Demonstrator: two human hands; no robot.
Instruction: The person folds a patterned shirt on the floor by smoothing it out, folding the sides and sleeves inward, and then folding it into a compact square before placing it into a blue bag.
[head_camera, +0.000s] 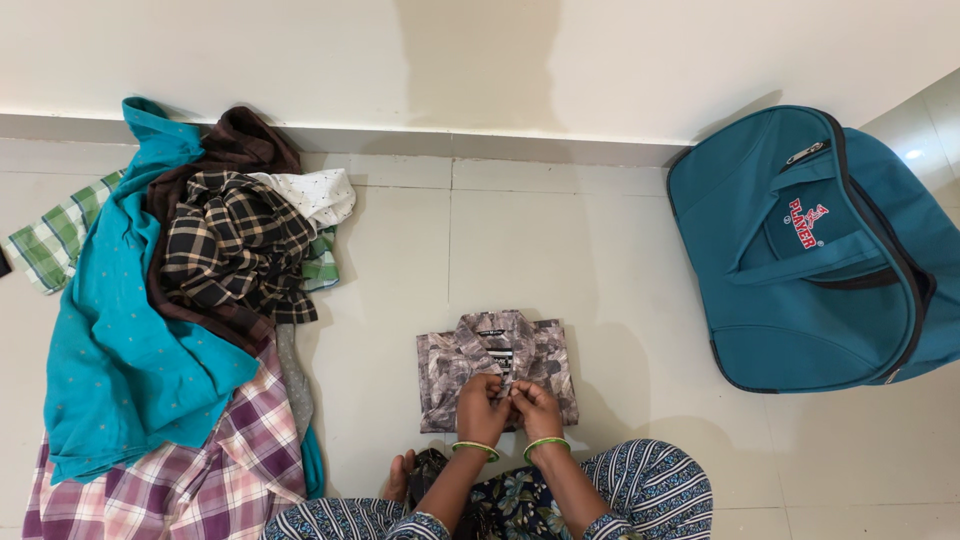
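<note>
A folded grey-and-mauve patterned shirt (497, 352) lies on the tiled floor in front of me, collar pointing toward the wall. My left hand (481, 408) and my right hand (536, 408) rest side by side on its near edge, fingers pinched on the front placket at the middle. Each wrist carries a green bangle. My knees in striped dark trousers frame the bottom of the view, with a bare foot showing beside the left knee.
A pile of clothes (170, 320) spreads at the left: a teal garment, a dark checked shirt, a pink plaid cloth, a green checked piece. A teal duffel bag (815, 250) sits closed at the right by the white wall (480, 60).
</note>
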